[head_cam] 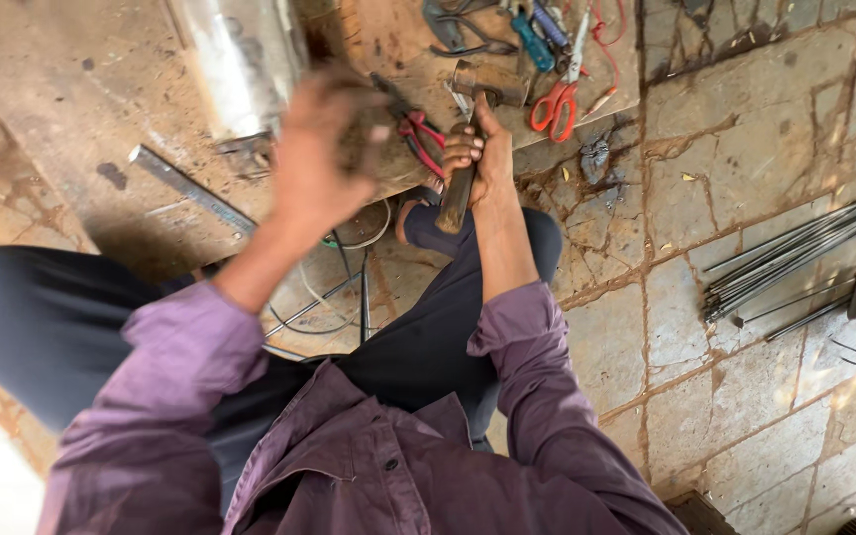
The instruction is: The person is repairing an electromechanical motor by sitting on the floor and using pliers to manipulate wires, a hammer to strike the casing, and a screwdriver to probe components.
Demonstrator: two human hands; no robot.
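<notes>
- Right hand [482,159] fist-tight on the wooden handle of a rusty steel-headed hammer [476,119], gripped mid-handle, head up over the bench edge; likely choked up for control.
- Left hand [321,149] blurred above the worn wooden workbench [101,89]; can't tell if it holds anything.
- Red-handled pliers [420,139] just beside the hammer, red-handled scissors [555,104] near.
- Bundle of thin steel rods [795,253] well apart on the stone floor.

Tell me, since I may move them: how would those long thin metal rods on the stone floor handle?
The rods look long and thin, so they would probably sag or whip if lifted at one end. Being round and loosely bundled, they would likely roll and scatter if pushed.
</notes>
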